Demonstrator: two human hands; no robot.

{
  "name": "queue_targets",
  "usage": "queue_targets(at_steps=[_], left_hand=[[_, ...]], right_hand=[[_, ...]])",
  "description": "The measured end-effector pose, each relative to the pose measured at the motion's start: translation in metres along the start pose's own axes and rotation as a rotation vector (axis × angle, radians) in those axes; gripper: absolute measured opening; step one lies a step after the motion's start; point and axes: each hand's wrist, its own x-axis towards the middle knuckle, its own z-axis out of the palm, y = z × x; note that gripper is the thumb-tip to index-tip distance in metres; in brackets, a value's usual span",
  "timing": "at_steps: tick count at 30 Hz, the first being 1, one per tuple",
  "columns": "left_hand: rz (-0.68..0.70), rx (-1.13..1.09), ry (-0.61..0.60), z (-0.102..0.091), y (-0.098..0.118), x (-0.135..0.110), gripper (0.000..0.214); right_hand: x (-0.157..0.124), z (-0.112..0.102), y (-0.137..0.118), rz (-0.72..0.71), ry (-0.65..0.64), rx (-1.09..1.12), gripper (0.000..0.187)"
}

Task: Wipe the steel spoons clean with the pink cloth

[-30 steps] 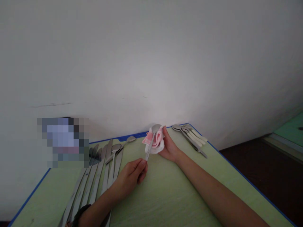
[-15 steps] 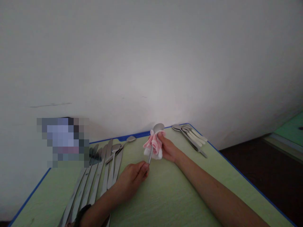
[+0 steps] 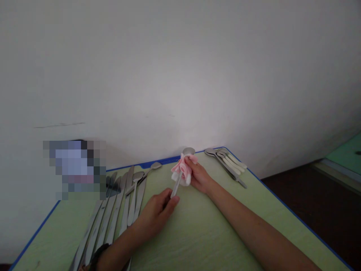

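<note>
A metal spoon (image 3: 188, 151) is held above the green table, its bowl pointing toward the wall. My left hand (image 3: 159, 209) pinches the end of its handle between thumb and fingers. Around the neck of the spoon, my right hand (image 3: 199, 175) presses a pink and white cloth (image 3: 183, 171), thumb on top. The cloth hides the middle of the spoon, and some right fingers are behind it.
Several table knives (image 3: 105, 222) lie in a row on the left, with spoons (image 3: 138, 176) among them. Spoons (image 3: 221, 162) and white-handled forks (image 3: 234, 162) rest at the back right of the table (image 3: 214, 233). A blurred object (image 3: 75, 165) stands at the back left.
My left thumb and fingers have loosened and shifted on the handle, baring more of its end. My right hand has turned slightly, with its thumb further over the cloth.
</note>
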Motion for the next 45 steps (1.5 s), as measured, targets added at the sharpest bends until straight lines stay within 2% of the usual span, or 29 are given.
queue_targets(at_steps=[6, 13, 18, 23, 27, 38, 45], left_hand=[[0.005, 0.025, -0.014, 0.001, -0.002, 0.000, 0.030], [-0.032, 0.051, 0.128, 0.003, 0.000, 0.000, 0.022], [-0.020, 0.094, 0.122, 0.003, 0.000, -0.002, 0.025], [-0.031, 0.122, 0.166, 0.004, 0.005, -0.003, 0.021], [-0.074, 0.252, 0.139, 0.006, 0.008, -0.006, 0.020], [-0.043, 0.476, 0.073, 0.007, 0.003, -0.003, 0.026], [-0.041, 0.544, 0.055, 0.007, 0.001, -0.004, 0.027]], right_hand=[[0.000, 0.002, -0.002, -0.018, 0.036, 0.009, 0.024], [0.000, 0.001, -0.002, -0.013, 0.042, -0.022, 0.024], [0.001, 0.001, -0.001, -0.013, 0.032, -0.053, 0.025], [0.001, 0.002, -0.001, -0.020, 0.029, -0.062, 0.024], [0.001, 0.003, -0.001, -0.019, 0.033, -0.061, 0.023], [-0.001, 0.004, -0.001, 0.004, 0.024, -0.116, 0.031], [-0.006, 0.007, -0.003, 0.018, -0.076, -0.236, 0.031]])
